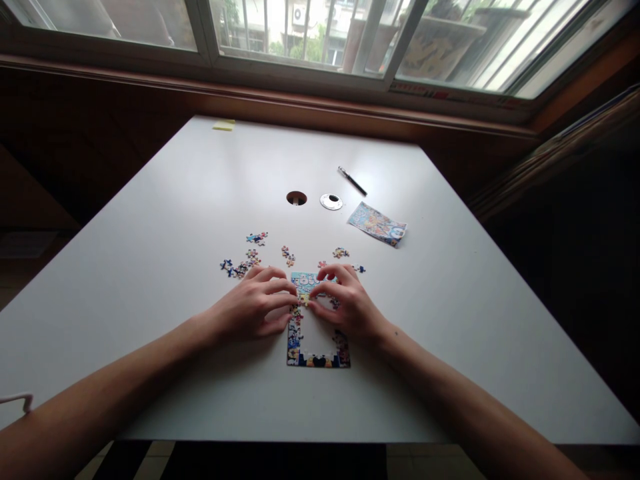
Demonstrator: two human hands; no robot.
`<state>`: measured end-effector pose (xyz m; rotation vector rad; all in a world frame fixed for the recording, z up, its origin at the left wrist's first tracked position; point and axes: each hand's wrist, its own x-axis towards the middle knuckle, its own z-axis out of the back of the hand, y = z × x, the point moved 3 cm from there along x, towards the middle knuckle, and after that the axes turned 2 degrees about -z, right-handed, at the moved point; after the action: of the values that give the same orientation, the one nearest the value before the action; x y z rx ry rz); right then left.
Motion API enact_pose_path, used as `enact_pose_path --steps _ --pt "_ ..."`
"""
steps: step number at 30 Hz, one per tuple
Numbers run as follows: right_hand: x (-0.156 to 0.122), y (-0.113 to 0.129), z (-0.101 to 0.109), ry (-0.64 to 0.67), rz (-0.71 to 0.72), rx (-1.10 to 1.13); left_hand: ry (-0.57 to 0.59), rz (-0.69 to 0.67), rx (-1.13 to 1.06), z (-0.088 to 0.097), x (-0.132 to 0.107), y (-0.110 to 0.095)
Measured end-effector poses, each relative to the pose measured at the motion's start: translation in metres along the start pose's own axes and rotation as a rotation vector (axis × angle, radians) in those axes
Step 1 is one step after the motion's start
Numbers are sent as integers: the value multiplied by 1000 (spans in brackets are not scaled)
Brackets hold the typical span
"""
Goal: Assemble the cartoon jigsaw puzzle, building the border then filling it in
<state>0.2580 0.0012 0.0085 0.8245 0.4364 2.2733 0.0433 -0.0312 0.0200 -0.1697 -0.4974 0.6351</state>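
Note:
A small, partly built jigsaw puzzle (318,359) lies on the white table (165,220), its border assembled and its middle bare. My left hand (255,307) rests on its left edge and my right hand (347,303) on its right edge. The fingertips of both hands meet on a small puzzle piece (303,300) near the top left of the frame. Whether either hand pinches the piece or just presses it flat, I cannot tell. Loose puzzle pieces (247,257) lie scattered just beyond my hands.
A colourful picture sheet (377,224) lies to the far right of the puzzle. Beyond it are a black pen (352,181), a round cable hole (297,198) and its silver cap (331,201). A yellow sticky note (224,125) sits at the far edge under the window.

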Motion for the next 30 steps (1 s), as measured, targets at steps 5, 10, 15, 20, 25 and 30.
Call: enact_pose_path --steps 5,10,15,20,25,30 --pt "1 0 0 7 1 19 23 5 14 -1 0 0" --pt "1 1 0 6 7 32 47 -1 34 -3 -1 0" --pt "2 2 0 17 1 31 63 2 50 -3 0 -1" --pt "3 4 1 37 -11 26 78 3 60 -3 -1 -1" --pt "3 4 2 31 -13 39 80 -2 61 -4 -1 -1" --pt "2 3 4 -49 9 55 86 -1 60 -4 -1 -1"
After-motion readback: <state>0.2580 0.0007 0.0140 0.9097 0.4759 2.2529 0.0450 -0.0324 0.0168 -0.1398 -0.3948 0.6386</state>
